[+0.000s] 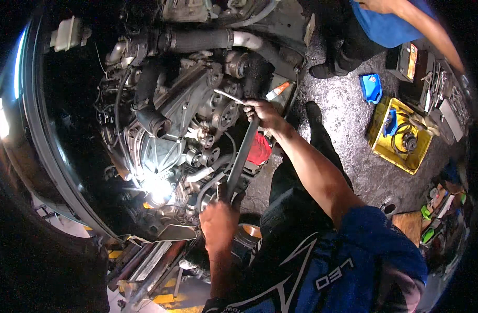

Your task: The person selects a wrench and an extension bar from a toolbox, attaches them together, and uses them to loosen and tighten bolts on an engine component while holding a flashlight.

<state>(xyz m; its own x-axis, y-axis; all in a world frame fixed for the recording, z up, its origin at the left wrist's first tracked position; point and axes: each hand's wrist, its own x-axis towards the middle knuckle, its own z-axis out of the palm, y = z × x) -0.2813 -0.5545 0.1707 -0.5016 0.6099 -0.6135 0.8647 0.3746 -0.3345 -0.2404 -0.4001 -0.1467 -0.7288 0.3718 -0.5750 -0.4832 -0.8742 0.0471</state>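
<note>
Floor dark, glossy, probably oily. Yellow crate on it, off to the right; co-worker in a blue shirt beyond, well apart from the hands I am following. Open engine fills the left half of my view, with a glaring lamp low among its parts.

Right hand: fingers folded together around the near end of a silver wrench. Wrench lies across the air above the pulleys, far end pointing left; from one camera I cannot tell whether that end touches anything. A dark bar runs from below this hand down toward the left one.

Left hand: knuckles bent beside the bar's lower end. Fingertips hidden from me; cannot tell whether they pinch something or only rest there.

Handling, my estimate: wrench rigid, fairly light, hard to damage, slick if greasy. Best hold is the bare shank near its tail, whole fist rather than fingertips. Bar looks stiff; weight unknown.
</note>
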